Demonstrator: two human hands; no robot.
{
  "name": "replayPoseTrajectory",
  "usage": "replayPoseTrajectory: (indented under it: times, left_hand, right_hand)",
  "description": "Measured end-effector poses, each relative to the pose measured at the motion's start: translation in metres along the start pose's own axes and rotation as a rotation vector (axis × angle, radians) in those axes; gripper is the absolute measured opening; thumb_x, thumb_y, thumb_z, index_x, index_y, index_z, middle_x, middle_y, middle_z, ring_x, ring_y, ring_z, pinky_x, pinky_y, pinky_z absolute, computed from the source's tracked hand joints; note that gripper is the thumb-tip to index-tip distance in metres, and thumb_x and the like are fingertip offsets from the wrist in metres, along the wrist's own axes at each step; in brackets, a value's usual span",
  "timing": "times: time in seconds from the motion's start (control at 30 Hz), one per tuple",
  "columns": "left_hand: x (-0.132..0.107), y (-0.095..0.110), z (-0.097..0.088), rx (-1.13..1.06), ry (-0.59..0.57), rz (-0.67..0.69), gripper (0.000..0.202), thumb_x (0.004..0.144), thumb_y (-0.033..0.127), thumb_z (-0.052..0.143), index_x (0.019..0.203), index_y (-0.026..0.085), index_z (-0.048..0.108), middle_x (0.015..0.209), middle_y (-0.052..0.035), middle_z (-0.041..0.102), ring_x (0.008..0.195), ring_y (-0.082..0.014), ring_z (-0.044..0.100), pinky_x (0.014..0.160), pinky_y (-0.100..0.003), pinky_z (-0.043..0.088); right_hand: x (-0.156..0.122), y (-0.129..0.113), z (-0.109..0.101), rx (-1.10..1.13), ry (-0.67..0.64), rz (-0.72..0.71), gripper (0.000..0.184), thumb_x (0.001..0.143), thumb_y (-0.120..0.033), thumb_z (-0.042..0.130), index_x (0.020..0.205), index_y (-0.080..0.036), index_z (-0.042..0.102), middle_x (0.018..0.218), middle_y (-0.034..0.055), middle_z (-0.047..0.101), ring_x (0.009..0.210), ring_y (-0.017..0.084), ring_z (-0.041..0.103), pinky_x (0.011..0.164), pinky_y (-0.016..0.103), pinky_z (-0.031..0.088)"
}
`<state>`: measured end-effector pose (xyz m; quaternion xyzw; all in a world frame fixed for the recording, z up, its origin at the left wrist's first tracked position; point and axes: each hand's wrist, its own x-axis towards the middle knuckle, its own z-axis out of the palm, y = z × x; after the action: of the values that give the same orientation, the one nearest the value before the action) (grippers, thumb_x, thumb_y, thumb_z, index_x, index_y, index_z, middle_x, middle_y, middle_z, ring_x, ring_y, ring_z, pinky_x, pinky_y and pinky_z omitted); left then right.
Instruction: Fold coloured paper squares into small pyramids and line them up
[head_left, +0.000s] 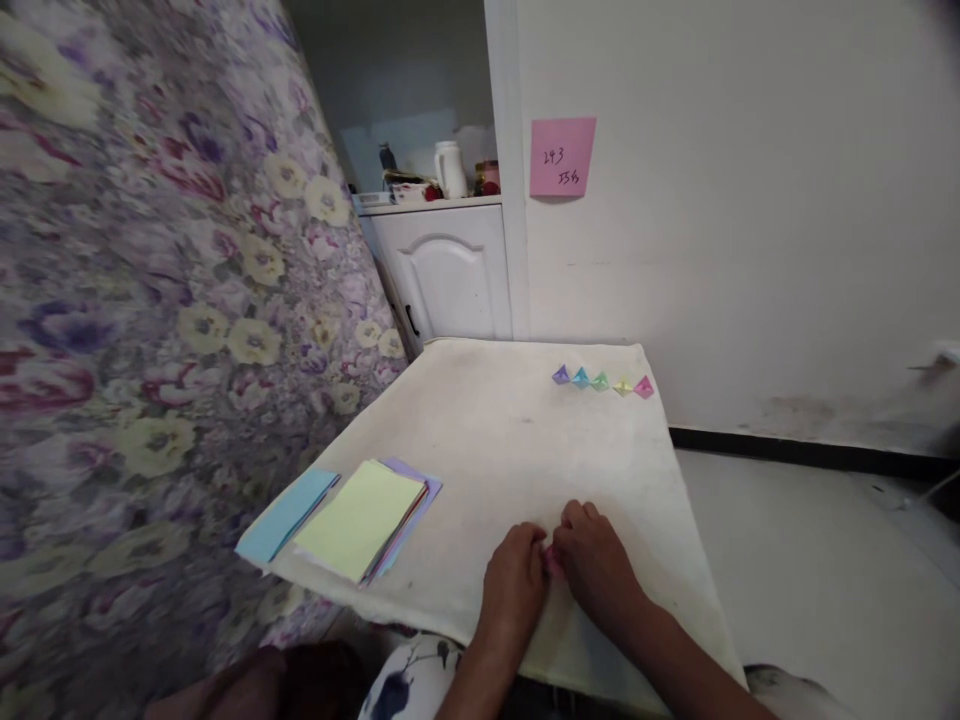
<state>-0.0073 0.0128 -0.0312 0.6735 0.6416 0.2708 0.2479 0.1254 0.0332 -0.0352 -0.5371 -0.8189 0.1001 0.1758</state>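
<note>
My left hand (515, 580) and my right hand (596, 560) meet near the front edge of a cream cloth-covered table (487, 420). Both have their fingers curled around a small pink piece of paper (553, 560), mostly hidden between them. To the left lies a stack of coloured paper sheets (367, 520) with a yellow-green sheet on top, and a light blue sheet (286, 515) beside it. A row of several small folded paper shapes (601, 381), purple to pink, sits at the table's far right.
A floral fabric (150, 330) hangs along the left. A pink sticky note (562, 157) is on the white wall. A white cabinet (442, 270) with a jug and jars stands behind. Grey floor (810, 560) lies to the right.
</note>
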Motion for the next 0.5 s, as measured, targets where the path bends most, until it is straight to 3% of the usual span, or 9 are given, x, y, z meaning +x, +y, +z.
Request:
replayPoseTrajectory:
  times: [0.2, 0.5]
  left_hand:
    - [0.002, 0.0, 0.004, 0.087, 0.01, 0.006, 0.018, 0.082, 0.019, 0.04, 0.085, 0.019, 0.058, 0.083, -0.0042, 0.062, 0.076, -0.0161, 0.055, 0.067, -0.025, 0.037]
    - [0.017, 0.01, 0.004, 0.395, -0.105, -0.019, 0.018, 0.08, 0.02, 0.042, 0.077, 0.019, 0.059, 0.081, -0.0044, 0.061, 0.074, -0.0173, 0.055, 0.061, -0.027, 0.031]
  right_hand:
    - [-0.003, 0.002, -0.001, 0.056, 0.006, 0.011, 0.012, 0.075, -0.014, 0.055, 0.067, -0.017, 0.062, 0.084, 0.0053, 0.052, 0.082, 0.019, 0.043, 0.07, 0.029, 0.031]
    - [-0.002, 0.002, 0.002, 0.095, 0.031, 0.01, 0.016, 0.079, -0.012, 0.051, 0.068, -0.016, 0.062, 0.082, 0.0054, 0.051, 0.08, 0.018, 0.043, 0.072, 0.029, 0.031]
